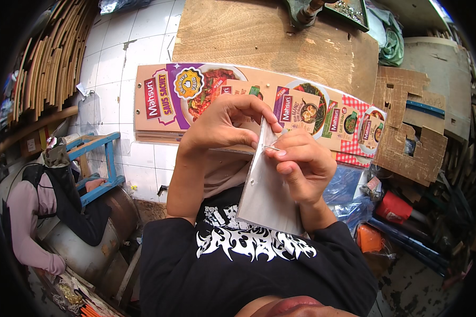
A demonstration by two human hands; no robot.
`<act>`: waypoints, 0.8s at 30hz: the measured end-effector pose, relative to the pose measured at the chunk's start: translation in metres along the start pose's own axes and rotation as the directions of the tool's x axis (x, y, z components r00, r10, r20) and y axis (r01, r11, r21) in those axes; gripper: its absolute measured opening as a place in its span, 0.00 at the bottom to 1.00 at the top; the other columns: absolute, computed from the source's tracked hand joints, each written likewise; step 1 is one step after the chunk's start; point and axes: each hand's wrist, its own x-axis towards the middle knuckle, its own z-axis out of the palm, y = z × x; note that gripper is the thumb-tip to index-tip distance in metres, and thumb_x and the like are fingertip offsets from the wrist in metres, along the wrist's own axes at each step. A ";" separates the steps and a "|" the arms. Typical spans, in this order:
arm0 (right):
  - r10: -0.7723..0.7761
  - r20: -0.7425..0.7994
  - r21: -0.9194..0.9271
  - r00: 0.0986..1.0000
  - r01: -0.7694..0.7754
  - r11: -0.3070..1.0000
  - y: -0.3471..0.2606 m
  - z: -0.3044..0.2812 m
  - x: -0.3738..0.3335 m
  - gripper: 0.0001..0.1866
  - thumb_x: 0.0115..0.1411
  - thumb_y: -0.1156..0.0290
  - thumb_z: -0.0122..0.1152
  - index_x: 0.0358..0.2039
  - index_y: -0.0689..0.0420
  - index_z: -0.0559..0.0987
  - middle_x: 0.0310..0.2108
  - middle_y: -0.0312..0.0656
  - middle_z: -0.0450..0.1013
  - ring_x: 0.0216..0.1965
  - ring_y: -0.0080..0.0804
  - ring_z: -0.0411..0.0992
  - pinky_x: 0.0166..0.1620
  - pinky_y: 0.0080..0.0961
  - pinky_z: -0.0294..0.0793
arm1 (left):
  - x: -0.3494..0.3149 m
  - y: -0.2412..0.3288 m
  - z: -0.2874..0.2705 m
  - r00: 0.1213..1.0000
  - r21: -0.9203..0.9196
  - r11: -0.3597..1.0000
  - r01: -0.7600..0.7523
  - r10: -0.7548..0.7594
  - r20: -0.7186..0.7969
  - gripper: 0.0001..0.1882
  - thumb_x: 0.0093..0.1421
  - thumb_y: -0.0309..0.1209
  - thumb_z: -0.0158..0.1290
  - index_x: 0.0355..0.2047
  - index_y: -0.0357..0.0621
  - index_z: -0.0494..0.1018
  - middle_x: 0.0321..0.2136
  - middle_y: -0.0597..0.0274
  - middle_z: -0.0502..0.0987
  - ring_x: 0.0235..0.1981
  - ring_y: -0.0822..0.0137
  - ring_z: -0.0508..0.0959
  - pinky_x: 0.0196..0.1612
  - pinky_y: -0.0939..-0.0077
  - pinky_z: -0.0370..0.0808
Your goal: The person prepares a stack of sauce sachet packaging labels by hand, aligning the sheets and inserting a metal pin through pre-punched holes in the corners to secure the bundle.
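Note:
A flat grey-white panel with small holes along one edge stands tilted in front of my chest. My left hand is closed on its upper edge, fingers curled over the top and thumb against the side. My right hand pinches a thin, light-coloured, wire-like piece at the panel's edge, close to the left thumb. Whether that piece passes through a hole I cannot tell. Just beyond my hands lies a stack of long printed boards with food pictures and eyelets at the left end.
A wooden tabletop lies behind the stack, with a dark metal tool base and a tray of small parts. Cut brown hardboard is at right. A blue frame and stacked strips stand left.

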 end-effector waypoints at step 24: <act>0.157 -0.017 0.321 0.987 -0.144 0.936 0.012 -0.001 -0.004 0.06 0.63 0.71 0.62 0.34 0.62 0.80 0.33 0.45 0.79 0.37 0.31 0.75 0.57 0.37 0.68 | -0.001 0.006 0.002 0.991 0.027 0.993 0.116 -0.114 -0.064 0.28 0.47 0.34 0.72 0.45 0.34 0.75 0.41 0.52 0.81 0.46 0.65 0.79 0.52 0.71 0.74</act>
